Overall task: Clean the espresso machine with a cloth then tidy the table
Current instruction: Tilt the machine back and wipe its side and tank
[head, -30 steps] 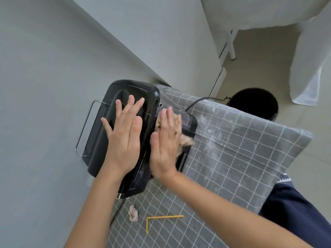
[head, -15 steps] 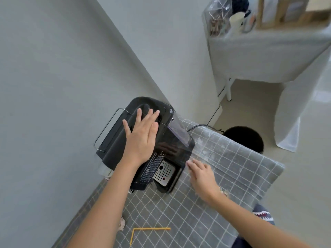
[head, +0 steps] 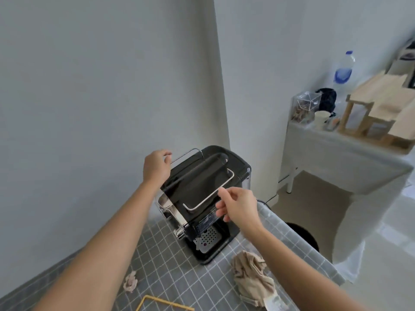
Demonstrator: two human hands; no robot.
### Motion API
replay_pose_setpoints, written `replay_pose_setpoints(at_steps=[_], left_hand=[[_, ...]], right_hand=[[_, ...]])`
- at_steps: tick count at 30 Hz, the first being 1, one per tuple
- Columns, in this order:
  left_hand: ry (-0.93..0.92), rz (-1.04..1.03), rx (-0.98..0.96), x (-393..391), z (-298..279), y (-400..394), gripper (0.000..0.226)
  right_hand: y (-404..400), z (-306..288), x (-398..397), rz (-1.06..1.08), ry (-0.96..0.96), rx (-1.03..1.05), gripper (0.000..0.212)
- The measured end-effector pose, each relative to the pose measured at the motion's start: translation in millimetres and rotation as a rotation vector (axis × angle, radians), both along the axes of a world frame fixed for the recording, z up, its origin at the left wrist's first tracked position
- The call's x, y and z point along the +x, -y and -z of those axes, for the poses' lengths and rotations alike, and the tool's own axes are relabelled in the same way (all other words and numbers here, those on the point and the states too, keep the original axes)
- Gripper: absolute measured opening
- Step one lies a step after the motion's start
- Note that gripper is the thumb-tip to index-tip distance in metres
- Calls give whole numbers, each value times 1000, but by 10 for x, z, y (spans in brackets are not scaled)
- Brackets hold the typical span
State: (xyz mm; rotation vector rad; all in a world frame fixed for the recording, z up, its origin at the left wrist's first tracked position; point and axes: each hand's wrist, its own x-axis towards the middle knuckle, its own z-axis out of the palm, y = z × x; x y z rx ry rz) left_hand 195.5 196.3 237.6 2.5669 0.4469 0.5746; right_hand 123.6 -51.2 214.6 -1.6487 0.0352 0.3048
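The black espresso machine (head: 208, 182) stands at the far end of the grey checked table (head: 170, 265), against the wall. A chrome wire rail (head: 208, 198) runs around its top. My left hand (head: 157, 167) is curled on the rail's far left end. My right hand (head: 238, 205) pinches the rail's near right side between thumb and fingers. The beige cloth (head: 251, 279) lies crumpled on the table by my right forearm, with no hand on it. The perforated drip tray (head: 207, 239) shows at the machine's front.
A small crumpled tissue (head: 130, 281) and a bent yellow straw (head: 164, 303) lie near the table's front. A black bin (head: 307, 236) stands on the floor to the right. Beyond it a white-covered side table (head: 336, 158) carries a bottle, a cup and wooden boxes.
My right hand wiped the machine with the cloth, then left the cloth on the table. Both hands moved up to the chrome rail. The view lifted and the machine now faces me.
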Motion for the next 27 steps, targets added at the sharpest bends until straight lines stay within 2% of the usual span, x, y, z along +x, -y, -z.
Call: replay_pose_setpoints(at_steps=[7, 11, 16, 18, 23, 27], left_hand=[[-214, 83, 2, 314, 18, -65, 20], [-408, 50, 16, 400, -53, -70, 20], [-417, -10, -100, 329, -66, -98, 23], [-410, -68, -219, 226, -71, -113, 23], [-300, -215, -686, -211, -158, -147, 22], [-201, -282, -921, -520, -238, -72, 14]], right_hand=[[-182, -16, 204, 11, -190, 116, 25], [-196, 2, 244, 4, -204, 119, 26], [-118, -19, 408, -36, -137, -5, 29], [-64, -69, 607, -73, -76, -69, 31], [-131, -249, 1233, -189, 105, -189, 31], [-323, -387, 1621, -276, 232, -350, 32]])
